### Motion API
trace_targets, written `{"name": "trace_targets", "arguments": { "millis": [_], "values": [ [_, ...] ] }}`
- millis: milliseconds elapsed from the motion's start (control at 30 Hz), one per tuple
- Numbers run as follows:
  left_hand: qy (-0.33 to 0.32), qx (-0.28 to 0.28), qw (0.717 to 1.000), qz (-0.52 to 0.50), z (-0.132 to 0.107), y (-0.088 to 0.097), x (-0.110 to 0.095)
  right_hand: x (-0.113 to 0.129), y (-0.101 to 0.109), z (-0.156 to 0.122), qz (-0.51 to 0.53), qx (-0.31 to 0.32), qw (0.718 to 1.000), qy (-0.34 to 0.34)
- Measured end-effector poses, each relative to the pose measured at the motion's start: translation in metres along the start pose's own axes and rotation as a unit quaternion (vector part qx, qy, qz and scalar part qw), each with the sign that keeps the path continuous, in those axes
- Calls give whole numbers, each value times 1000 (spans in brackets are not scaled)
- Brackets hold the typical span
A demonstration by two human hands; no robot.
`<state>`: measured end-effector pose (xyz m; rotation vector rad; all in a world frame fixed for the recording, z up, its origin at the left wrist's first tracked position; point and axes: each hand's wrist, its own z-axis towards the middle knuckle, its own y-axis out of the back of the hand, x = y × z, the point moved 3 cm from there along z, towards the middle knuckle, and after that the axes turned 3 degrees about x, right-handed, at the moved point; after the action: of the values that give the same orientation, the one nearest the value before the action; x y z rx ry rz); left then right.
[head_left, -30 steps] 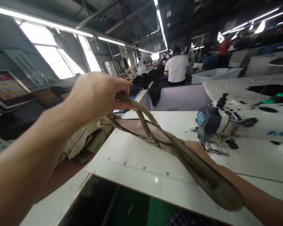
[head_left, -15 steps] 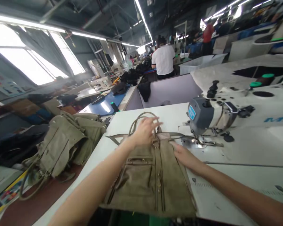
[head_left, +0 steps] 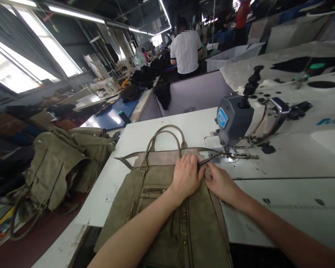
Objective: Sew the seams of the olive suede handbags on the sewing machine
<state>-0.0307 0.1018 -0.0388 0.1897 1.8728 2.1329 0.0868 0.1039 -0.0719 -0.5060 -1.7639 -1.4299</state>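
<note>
An olive-green handbag (head_left: pixel 156 176) with two looped handles, buckled straps and a zip pocket lies across the sewing table. My left hand (head_left: pixel 185 173) is closed at the bag's upper edge, over the foot of one handle. Just to its right, my right hand (head_left: pixel 219 182) pinches the bag's upper right corner. A narrow strip of trim (head_left: pixel 212 158) runs from that corner to the needle area of the sewing machine (head_left: pixel 234 123). Another loose trim end (head_left: pixel 124 160) sticks out at the bag's left. My fingertips are partly hidden.
More olive bags (head_left: pixel 61 167) are heaped at the left on a dark red surface (head_left: pixel 44 227). A green-topped thread spool (head_left: pixel 124 117) stands beyond the table's far left corner. Further back, a person in a white shirt (head_left: pixel 186 50) faces away, near a pale bin (head_left: pixel 231 56).
My left hand has come down from the handles onto the bag's upper edge, near my right hand. The bag's left side is now spread wider, and the view has tilted down.
</note>
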Motion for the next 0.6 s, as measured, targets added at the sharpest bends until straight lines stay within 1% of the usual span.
{"name": "trace_targets", "arguments": {
  "millis": [33,100,133,200,267,300,333,367,400,433,467,500,533,567,600],
  "values": [
    [0,12,1000,6,0,-2,0,2,0,-1,-3,2,1000,4],
    [-23,43,999,11,0,0,5,4,1,-5,-7,6,1000,14],
    [-38,58,998,11,1,6,10,4,2,-7,-9,7,1000,19],
    [-54,74,996,16,5,26,28,3,4,-11,-15,5,1000,27],
    [-18,66,996,56,12,53,56,-1,7,-14,-23,3,999,32],
    [26,54,993,99,17,64,70,-2,8,-14,-27,4,999,34],
    [62,46,988,133,22,70,82,-3,8,-14,-31,4,999,36],
    [88,46,983,155,27,70,91,-4,8,-13,-34,3,999,36],
    [103,49,980,165,31,65,95,-4,9,-13,-37,1,999,36],
    [105,55,980,162,35,55,95,-4,9,-13,-41,-2,999,34],
    [104,59,981,156,37,42,92,-4,11,-14,-44,-7,999,32],
    [101,52,982,148,38,28,88,-4,12,-17,-46,-10,998,30],
    [91,30,986,140,38,15,82,-4,15,-21,-48,-13,998,32],
    [68,-2,990,127,37,5,76,-5,18,-26,-50,-13,998,37],
    [27,-37,993,108,36,-1,70,-5,20,-33,-50,-10,998,44]
  ]
}}
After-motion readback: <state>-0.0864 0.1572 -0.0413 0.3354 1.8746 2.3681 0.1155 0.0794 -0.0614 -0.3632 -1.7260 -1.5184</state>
